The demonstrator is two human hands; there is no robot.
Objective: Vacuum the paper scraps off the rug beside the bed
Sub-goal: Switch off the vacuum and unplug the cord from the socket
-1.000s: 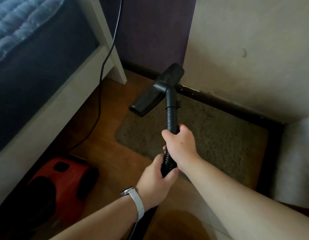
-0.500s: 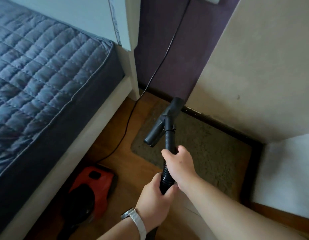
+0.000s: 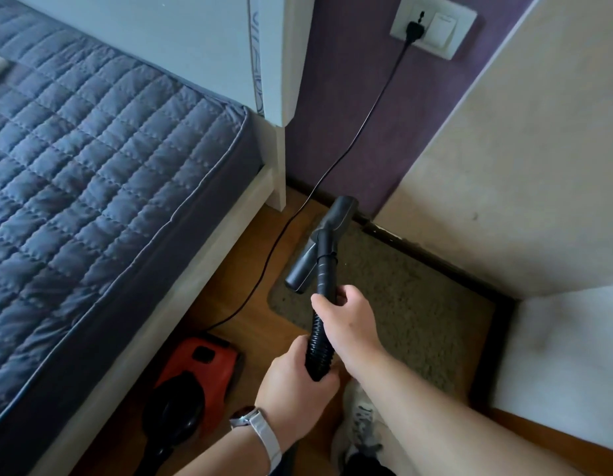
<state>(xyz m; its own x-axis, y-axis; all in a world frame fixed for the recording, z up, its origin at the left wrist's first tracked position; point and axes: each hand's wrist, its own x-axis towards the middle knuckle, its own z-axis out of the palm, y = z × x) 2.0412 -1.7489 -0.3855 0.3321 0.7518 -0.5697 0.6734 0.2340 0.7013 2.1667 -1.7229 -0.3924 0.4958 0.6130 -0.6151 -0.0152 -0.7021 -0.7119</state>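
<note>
Right hand: I see the right hand (image 3: pixel 346 321) at the lower centre of the frame, its fingers curled tight round the black wand (image 3: pixel 324 269), just where the smooth tube meets the ribbed part
Left hand: the left hand (image 3: pixel 294 383) sits lower and a little to the left, fingers wrapped round the ribbed hose (image 3: pixel 319 352); a watch (image 3: pixel 260 431) with a pale strap is on that wrist
Nozzle: the black nozzle (image 3: pixel 318 245) is at the centre of the frame on the wand's far end, turned aslant over the rug's upper left corner; I cannot tell whether it touches the pile
Rug: the grey-brown shaggy rug (image 3: pixel 401 297) lies centre right on the wooden floor (image 3: pixel 250 314), against the dark skirting, with a strip of floor between it and the bed
Scraps: a pale speck or two near the nozzle, too small for me to identify
Bed: the bed (image 3: pixel 92 166) fills the left half, with a quilted blue-grey cover and a white frame
Vacuum body: the red and black vacuum body (image 3: pixel 195 369) stands at the bottom centre-left, just beside the bed frame
Cord: a black cord (image 3: pixel 332 166) runs from the socket (image 3: pixel 432 27) at the upper right, down the purple wall and across the floor towards the vacuum body
Shoe: a pale shoe (image 3: pixel 360 424) shows at the bottom centre, beneath the right forearm
</note>
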